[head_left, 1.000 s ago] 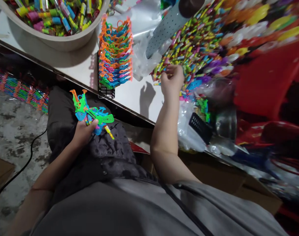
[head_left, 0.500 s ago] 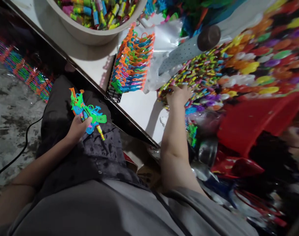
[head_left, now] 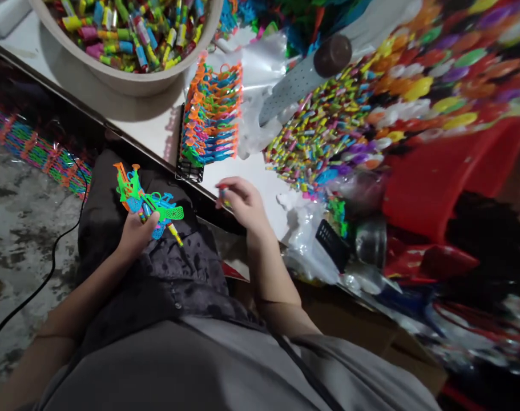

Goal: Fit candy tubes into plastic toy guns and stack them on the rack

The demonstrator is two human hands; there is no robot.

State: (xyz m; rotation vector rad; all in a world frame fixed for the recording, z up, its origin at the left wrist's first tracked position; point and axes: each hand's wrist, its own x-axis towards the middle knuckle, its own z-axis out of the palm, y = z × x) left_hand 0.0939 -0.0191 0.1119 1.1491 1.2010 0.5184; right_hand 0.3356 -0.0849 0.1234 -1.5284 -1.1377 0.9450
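My left hand [head_left: 136, 233] is closed around several small plastic toy guns [head_left: 168, 212] in green, blue and orange, above my lap. A yellow-banded candy tube [head_left: 174, 233] sticks out at their lower right end. My right hand [head_left: 245, 205] is over the table's front edge, its fingers pinching a small candy tube [head_left: 224, 194] with red and yellow on it; most of it is hidden by the fingers. To the left of that hand, a row of similar toy guns [head_left: 212, 117] stands in a black rack [head_left: 189, 171].
A round tub [head_left: 135, 84] of candy tubes stands at the back left. A heap of small candy tubes [head_left: 319, 125] spreads right of a grey dotted cylinder [head_left: 287, 85]. A red container [head_left: 439, 177] lies at the right. Wrapped toys [head_left: 37, 148] lie on the floor, near a black cable [head_left: 54, 257].
My right hand has come out of the candy tube heap and moved left towards my lap, now with a small tube in its fingers. My left hand keeps its hold.
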